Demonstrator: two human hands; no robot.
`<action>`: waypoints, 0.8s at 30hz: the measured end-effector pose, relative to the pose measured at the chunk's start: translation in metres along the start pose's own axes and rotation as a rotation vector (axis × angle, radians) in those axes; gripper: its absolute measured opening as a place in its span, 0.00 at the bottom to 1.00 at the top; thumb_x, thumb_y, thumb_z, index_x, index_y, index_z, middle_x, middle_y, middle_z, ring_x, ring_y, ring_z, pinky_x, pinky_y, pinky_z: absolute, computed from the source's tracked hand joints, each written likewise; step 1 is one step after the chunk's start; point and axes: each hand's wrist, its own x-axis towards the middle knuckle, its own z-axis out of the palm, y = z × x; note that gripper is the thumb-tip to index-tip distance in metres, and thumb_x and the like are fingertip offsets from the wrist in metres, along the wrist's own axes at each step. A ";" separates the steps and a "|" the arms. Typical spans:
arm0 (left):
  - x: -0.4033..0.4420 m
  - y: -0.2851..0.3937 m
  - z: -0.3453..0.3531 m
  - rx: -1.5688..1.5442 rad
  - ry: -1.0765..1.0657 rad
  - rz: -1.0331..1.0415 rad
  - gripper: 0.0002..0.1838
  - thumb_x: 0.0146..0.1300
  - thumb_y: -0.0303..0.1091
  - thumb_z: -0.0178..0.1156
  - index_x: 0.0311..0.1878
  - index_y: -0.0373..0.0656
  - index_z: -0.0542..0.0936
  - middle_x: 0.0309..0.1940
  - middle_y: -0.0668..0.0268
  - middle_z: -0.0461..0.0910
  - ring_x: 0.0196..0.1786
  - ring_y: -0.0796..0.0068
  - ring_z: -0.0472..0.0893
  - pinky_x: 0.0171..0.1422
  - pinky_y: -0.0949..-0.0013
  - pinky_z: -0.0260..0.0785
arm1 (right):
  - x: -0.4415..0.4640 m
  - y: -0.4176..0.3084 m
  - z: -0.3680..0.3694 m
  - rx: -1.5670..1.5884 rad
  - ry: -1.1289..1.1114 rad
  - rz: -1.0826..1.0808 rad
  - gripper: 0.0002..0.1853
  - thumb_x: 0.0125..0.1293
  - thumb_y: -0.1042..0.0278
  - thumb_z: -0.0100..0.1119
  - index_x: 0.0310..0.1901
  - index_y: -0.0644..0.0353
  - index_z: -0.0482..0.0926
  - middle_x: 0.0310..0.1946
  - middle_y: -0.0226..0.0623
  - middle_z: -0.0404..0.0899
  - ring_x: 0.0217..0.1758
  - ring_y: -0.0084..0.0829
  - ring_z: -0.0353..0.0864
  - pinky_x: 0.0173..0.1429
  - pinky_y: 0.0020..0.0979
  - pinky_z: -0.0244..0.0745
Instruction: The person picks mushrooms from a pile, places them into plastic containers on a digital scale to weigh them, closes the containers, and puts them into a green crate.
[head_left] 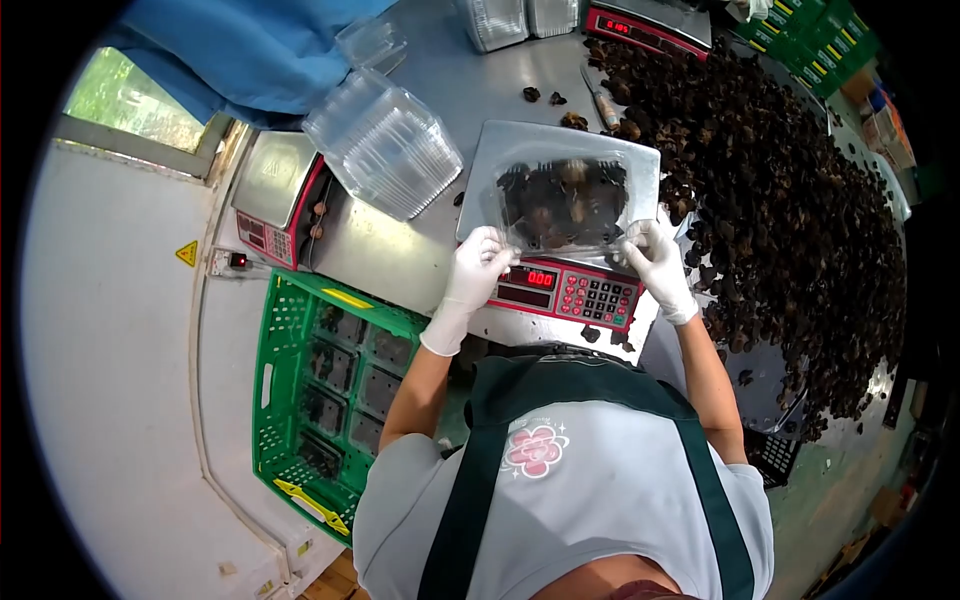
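A clear plastic box (565,200) filled with dark brown, fungus-like pieces is over the metal pan (480,180) of a red scale. My left hand (480,268), in a white glove, pinches the box's near left corner. At the near right corner, my right hand (655,265), gloved too, has its fingers closed on the edge. Below the box, the scale's display (540,279) reads 0.00, beside its keypad (600,297). Whether the box rests on the pan or is slightly raised, I cannot tell.
A large heap of dark pieces (770,190) covers the right side. Stacked clear boxes (390,145) stand at upper left, near a second scale (275,185). A green crate (270,400) at lower left holds several filled boxes. A knife-like tool (602,105) lies beyond the pan.
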 end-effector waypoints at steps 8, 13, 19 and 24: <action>-0.012 0.010 -0.017 0.852 0.221 0.928 0.13 0.53 0.16 0.60 0.41 0.39 0.72 0.53 0.51 0.77 0.53 0.56 0.79 0.58 0.65 0.72 | -0.011 -0.031 0.003 -0.822 0.175 -1.049 0.15 0.44 0.84 0.65 0.33 0.58 0.73 0.38 0.34 0.83 0.37 0.37 0.82 0.38 0.32 0.79; -0.030 -0.011 -0.030 0.763 0.278 1.063 0.16 0.56 0.20 0.59 0.47 0.43 0.70 0.55 0.51 0.75 0.53 0.54 0.78 0.55 0.61 0.72 | -0.015 -0.029 0.014 -0.856 0.178 -1.147 0.17 0.42 0.84 0.65 0.34 0.56 0.73 0.41 0.32 0.83 0.40 0.35 0.81 0.39 0.32 0.79; -0.065 -0.012 -0.053 0.804 0.411 1.045 0.19 0.54 0.21 0.61 0.49 0.45 0.70 0.58 0.54 0.73 0.53 0.56 0.77 0.56 0.61 0.72 | -0.018 -0.038 0.042 -0.816 0.075 -1.162 0.16 0.43 0.85 0.68 0.33 0.59 0.75 0.38 0.36 0.83 0.40 0.39 0.82 0.38 0.33 0.80; -0.105 -0.002 -0.050 0.597 0.472 0.812 0.24 0.54 0.22 0.63 0.55 0.41 0.70 0.57 0.53 0.73 0.54 0.61 0.78 0.62 0.65 0.69 | -0.015 -0.034 0.072 -0.707 -0.049 -1.120 0.16 0.44 0.90 0.63 0.34 0.59 0.76 0.39 0.37 0.83 0.40 0.35 0.82 0.40 0.31 0.79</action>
